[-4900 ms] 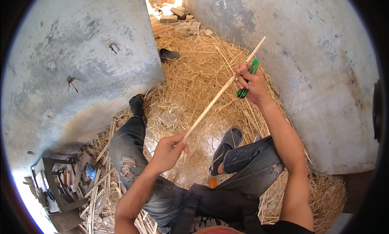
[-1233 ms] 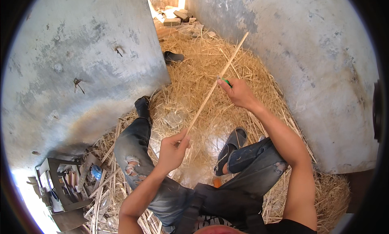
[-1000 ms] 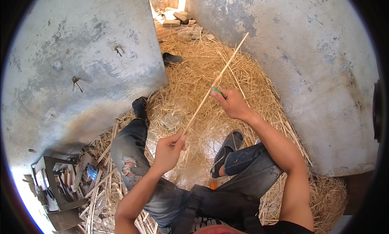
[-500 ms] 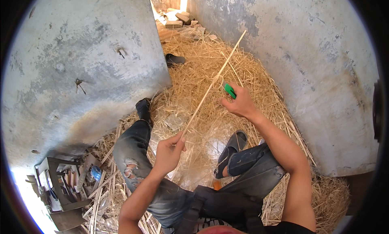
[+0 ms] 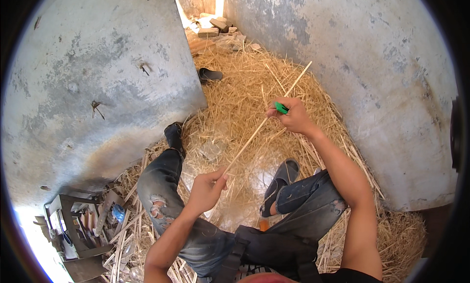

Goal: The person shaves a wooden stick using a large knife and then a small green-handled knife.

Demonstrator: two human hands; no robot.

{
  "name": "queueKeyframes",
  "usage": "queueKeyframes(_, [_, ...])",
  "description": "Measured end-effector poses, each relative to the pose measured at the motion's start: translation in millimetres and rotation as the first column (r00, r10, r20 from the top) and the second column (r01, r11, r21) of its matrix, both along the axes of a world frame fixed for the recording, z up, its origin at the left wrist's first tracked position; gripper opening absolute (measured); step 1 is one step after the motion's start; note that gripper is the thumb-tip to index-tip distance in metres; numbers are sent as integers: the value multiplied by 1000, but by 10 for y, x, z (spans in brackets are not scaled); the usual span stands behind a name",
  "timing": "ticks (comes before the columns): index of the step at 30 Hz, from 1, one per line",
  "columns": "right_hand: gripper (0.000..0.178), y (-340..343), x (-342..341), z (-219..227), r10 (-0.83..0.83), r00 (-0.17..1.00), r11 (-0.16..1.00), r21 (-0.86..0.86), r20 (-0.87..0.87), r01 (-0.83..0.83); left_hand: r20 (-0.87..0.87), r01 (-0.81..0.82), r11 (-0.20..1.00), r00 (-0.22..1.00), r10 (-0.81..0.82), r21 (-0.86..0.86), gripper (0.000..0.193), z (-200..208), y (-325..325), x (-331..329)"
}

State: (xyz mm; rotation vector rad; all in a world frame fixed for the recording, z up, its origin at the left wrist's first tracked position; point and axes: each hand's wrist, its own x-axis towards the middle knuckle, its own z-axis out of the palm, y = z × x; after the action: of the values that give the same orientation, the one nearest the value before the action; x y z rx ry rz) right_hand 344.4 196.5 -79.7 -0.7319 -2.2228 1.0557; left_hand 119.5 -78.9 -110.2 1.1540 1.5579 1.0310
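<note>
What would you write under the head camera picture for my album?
Sitting on straw, a person holds a long thin stick in the left hand and a green tool in the right hand.

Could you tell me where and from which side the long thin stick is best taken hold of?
Probably at its near end, from below, as the left hand does: the stick slants up and away. The right hand, with the green-handled tool, already has a grip near the far end.
</note>
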Motion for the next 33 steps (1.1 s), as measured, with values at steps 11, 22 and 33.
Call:
queueKeyframes(11, [19, 33, 85, 78, -61, 996, 923, -383, -59, 34, 105, 40, 999, 994, -41, 10, 35, 37, -3, -4])
queueKeyframes(22, [21, 98, 174, 387, -168, 834, 816, -549, -525, -181, 217, 93, 995, 972, -85, -29, 30, 345, 58, -29])
queueKeyframes(33, [24, 12, 289, 823, -174, 690, 841, -470, -702, -266, 313, 165, 986, 936, -164, 23, 35, 509, 81, -26])
